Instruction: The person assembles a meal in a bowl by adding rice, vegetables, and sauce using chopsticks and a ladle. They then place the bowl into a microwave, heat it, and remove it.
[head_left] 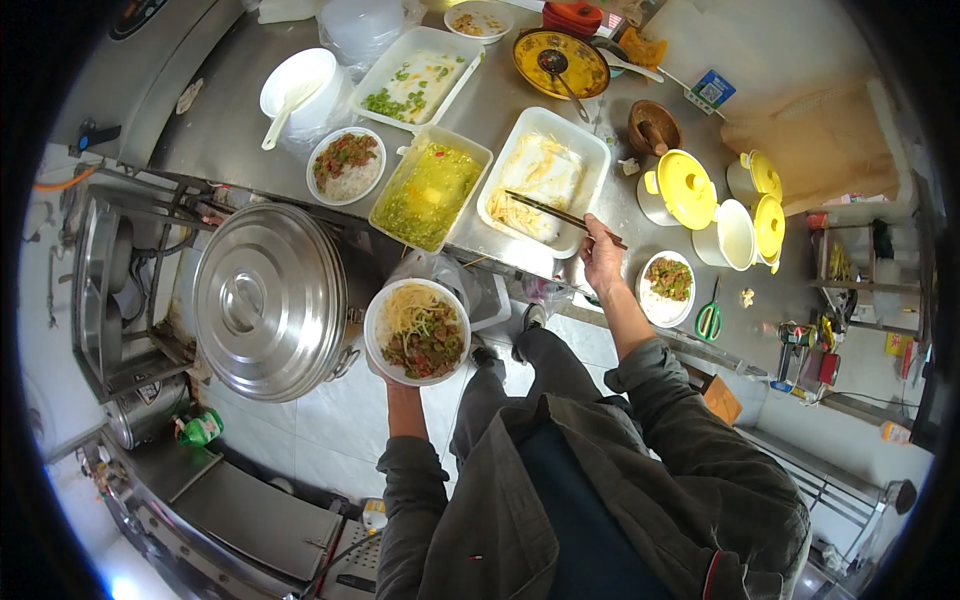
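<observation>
Currently: bowl (417, 331) of noodles and greens, cupped from beneath by my left hand (392, 380), off the bench (240, 120) edge; likely top-heavy, slippery-rimmed, best supported under its base. Chopsticks (560, 212), light and stiff, pinched by my right hand (600, 255) over the white tray (545, 180).

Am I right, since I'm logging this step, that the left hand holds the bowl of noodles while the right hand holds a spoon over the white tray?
Not quite: the right hand holds chopsticks, not a spoon, over the white tray. The left hand does hold the bowl, as the head view shows.
</observation>
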